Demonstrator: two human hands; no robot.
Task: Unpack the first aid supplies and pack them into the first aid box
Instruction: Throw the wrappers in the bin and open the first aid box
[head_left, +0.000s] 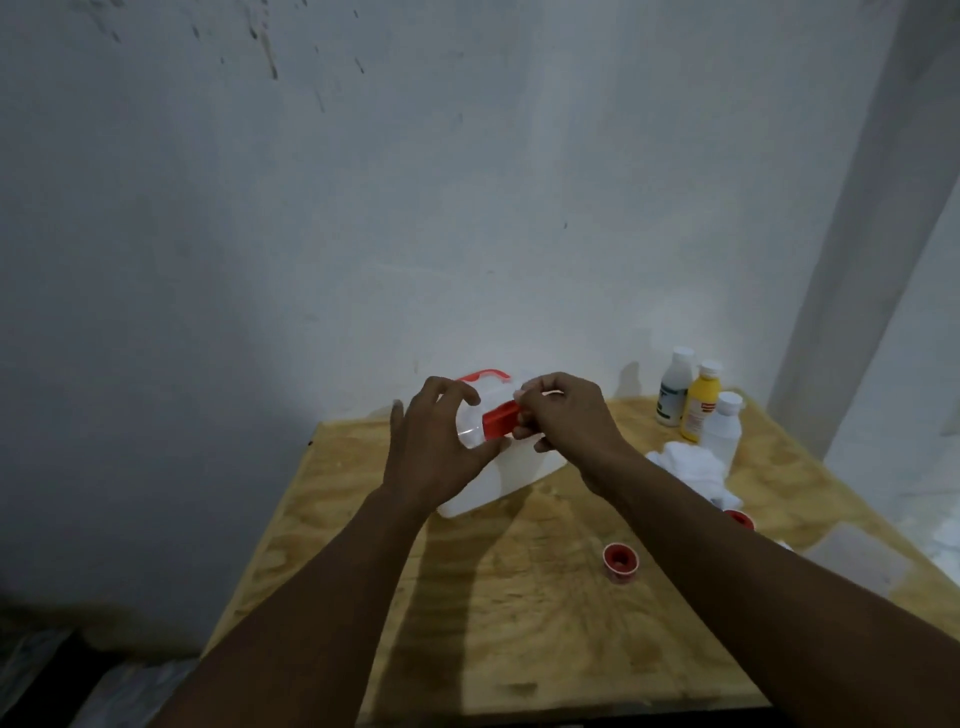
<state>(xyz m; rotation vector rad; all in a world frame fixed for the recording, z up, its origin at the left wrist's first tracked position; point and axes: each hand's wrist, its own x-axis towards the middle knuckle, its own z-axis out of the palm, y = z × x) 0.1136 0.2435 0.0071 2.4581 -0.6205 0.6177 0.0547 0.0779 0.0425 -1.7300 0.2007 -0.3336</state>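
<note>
First aid box (498, 470), translucent white, centre frame near table's (519, 623) far edge by wall | left hand (436, 447) cupped on its lid corner | right hand (563, 415) pinching red latch (501, 418) | lower table bare | right: three bottles (698, 400), white gauze (688, 462), two red tape rolls (619, 559).

Both bare forearms extend forward and converge near the centre of the view. The left hand (434, 447) is spread, fingers curved, thumb pointing toward the right hand. The right hand (563, 413) is curled, fingertips (527, 397) pinched together, wrist bent slightly inward.
</note>
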